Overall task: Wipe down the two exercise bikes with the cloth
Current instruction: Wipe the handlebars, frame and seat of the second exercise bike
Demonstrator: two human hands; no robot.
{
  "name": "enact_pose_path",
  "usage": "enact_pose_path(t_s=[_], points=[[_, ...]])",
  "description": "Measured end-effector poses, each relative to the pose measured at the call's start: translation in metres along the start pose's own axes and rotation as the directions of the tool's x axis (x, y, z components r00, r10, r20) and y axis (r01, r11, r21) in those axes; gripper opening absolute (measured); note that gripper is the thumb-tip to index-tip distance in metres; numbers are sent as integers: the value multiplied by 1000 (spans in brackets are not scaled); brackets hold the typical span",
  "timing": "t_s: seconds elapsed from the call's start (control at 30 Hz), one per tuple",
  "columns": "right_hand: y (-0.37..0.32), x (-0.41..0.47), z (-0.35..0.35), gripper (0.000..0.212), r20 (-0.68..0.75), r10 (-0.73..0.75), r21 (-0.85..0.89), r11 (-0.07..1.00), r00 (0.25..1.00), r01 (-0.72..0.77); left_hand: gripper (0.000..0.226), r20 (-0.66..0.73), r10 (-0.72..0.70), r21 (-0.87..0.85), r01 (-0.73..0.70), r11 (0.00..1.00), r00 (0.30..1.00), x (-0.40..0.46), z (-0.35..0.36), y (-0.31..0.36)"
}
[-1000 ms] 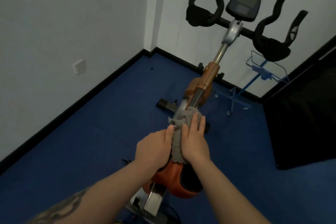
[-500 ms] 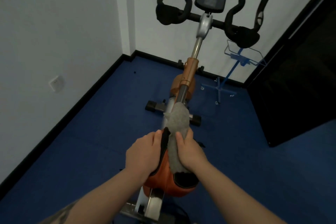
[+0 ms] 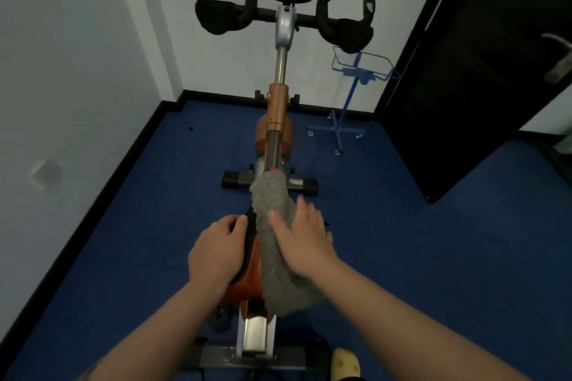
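Observation:
An orange and black exercise bike [image 3: 277,108] stands in front of me, with black handlebars and a console at the top. A grey cloth [image 3: 275,244] lies draped over its orange saddle [image 3: 247,281]. My right hand [image 3: 301,241] presses flat on the right side of the cloth, fingers straight. On the left edge of the saddle, my left hand [image 3: 216,252] grips it with curled fingers. Only one bike is in view.
White walls close in on the left and behind the bike. A blue wire stand [image 3: 349,102] sits at the back right, beside a black door [image 3: 483,71]. Blue carpet [image 3: 123,241] covers the floor. A yellow shoe [image 3: 345,363] shows at the bottom.
My right hand has opened flat and slid to the cloth's right side. The cloth now hangs further down over the saddle. My view has turned square onto the bike.

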State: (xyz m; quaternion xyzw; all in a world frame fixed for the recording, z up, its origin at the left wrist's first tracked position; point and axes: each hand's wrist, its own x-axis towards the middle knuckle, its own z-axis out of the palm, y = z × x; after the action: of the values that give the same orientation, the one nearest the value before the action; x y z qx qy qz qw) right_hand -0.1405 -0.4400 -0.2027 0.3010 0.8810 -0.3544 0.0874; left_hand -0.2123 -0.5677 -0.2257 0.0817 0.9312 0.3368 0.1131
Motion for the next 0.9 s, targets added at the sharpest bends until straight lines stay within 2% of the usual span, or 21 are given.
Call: enact_pose_path(t_s=[0.07, 0.13, 0.27, 0.37, 0.5, 0.57, 0.63, 0.77, 0.83, 0.9], points=[[-22, 18, 4, 76, -39, -6, -31, 1000, 999, 5, 37, -1, 2, -4, -2, 1000, 1000, 0, 0, 0], [-33, 24, 11, 68, -30, -32, -137, 990, 999, 28, 37, -2, 6, -5, -6, 1000, 1000, -1, 0, 1], [-6, -7, 23, 58, -83, -122, -218, 971, 989, 101, 37, -9, 2, -17, -2, 1000, 1000, -2, 0, 0], [10, -28, 30, 52, -143, -173, -212, 967, 974, 140, 36, -7, -11, -24, 11, 1000, 1000, -2, 1, 0], [-11, 16, 14, 59, -60, -64, -97, 994, 996, 58, 37, -14, -8, -9, 8, 1000, 1000, -2, 0, 1], [-20, 31, 7, 64, -26, 17, -105, 994, 1000, -20, 37, -10, -5, -16, 5, 1000, 1000, -2, 0, 2], [-19, 22, 10, 64, -62, 41, -138, 989, 997, -49, 35, -3, -8, -24, 8, 1000, 1000, -2, -1, 2], [-2, -24, 32, 65, -232, -69, -195, 981, 970, 23, 29, -17, -27, -25, 27, 999, 999, -3, 1, 2], [-1, -20, 32, 63, -229, -49, -188, 982, 972, 5, 24, -13, -35, -9, 35, 999, 999, -3, 1, 4], [-12, 1, 22, 58, -146, 36, -143, 988, 989, -57, 20, -8, -34, 1, 34, 999, 999, -3, 1, 5]])
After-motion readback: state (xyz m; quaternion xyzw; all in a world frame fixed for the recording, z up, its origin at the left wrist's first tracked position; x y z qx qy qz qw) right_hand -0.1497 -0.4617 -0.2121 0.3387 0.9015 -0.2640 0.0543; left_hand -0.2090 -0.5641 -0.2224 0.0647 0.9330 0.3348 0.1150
